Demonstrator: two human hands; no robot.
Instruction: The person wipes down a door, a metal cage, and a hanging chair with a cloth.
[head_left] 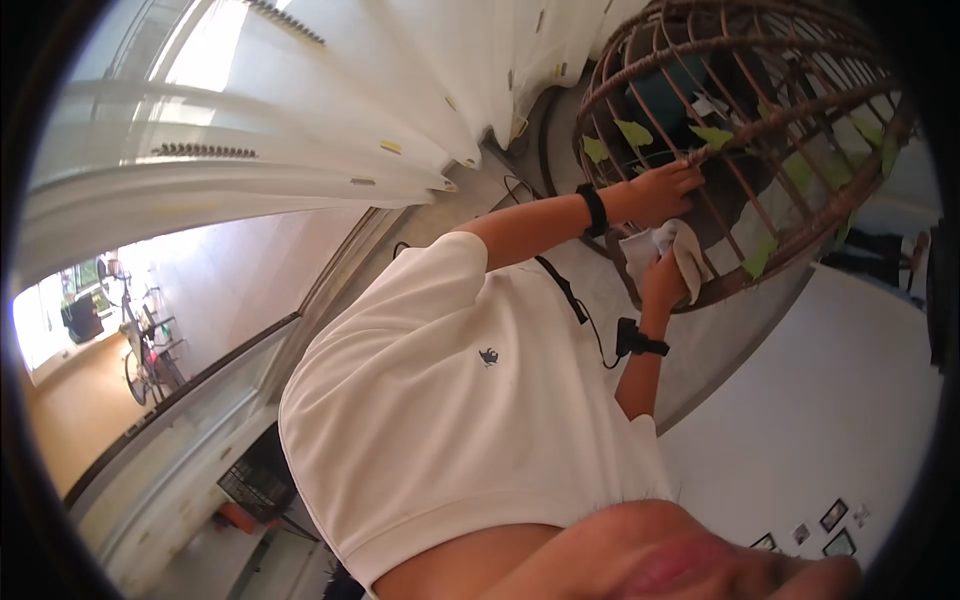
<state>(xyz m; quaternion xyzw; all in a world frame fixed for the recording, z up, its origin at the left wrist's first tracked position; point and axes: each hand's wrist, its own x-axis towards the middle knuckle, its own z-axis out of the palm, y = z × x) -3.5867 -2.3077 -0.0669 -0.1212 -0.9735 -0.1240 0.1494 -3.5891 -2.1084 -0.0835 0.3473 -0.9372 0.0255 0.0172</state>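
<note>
My left hand [662,192], with a black band on its wrist, has its fingers curled on a bar of a brown rattan frame [728,140], which looks like a hanging chair. Just below it in the view, my right hand [662,282] grips a pale folded cloth [684,250] against the frame's lower edge. A black device is strapped to my right wrist. Green leaves [712,136] of a vine wind along the rattan bars. Inside the frame sit dark cushions, partly hidden by the bars.
White sheer curtains [400,90] hang at the upper left. A bicycle [140,345] stands beyond the glass door at the left. Small picture frames [834,515] hang on the white wall at the lower right. Part of a person in dark clothes [880,250] shows at the right edge.
</note>
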